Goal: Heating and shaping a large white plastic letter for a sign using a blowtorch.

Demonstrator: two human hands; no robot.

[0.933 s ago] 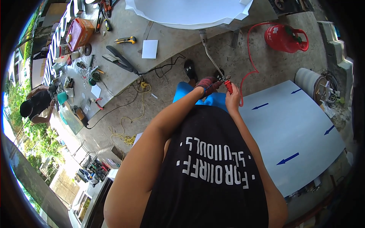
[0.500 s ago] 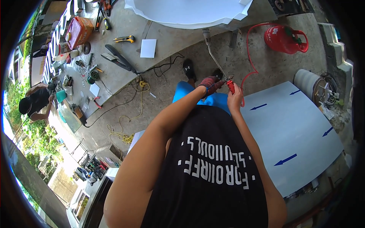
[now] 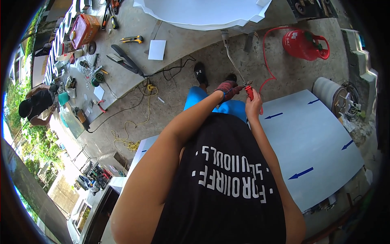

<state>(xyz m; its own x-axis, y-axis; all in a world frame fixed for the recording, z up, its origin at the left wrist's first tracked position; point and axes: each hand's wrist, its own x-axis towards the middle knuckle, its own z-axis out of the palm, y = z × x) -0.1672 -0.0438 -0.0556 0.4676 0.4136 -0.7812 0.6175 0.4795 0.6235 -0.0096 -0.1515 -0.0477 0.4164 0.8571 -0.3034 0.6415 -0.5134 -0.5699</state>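
And here we are, our bare right hand (image 3: 253, 105) wrapped firmly around the red handle (image 3: 249, 93) of the gas torch (image 3: 232, 62)! Our gloved left hand (image 3: 228, 90) sits right by the torch's valve end, fingers curled; whether it grips anything, we can't tell. The torch slants away over the floor, nozzle near the edge of the table (image 3: 178, 42), just below the big white piece (image 3: 203, 15). Off to our right, a red hose (image 3: 265, 53) meets the red cylinder (image 3: 302, 44).

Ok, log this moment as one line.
right hand: gripping red torch handle; left hand: gloved, near handle; gas cylinder: on floor; white piece: on table
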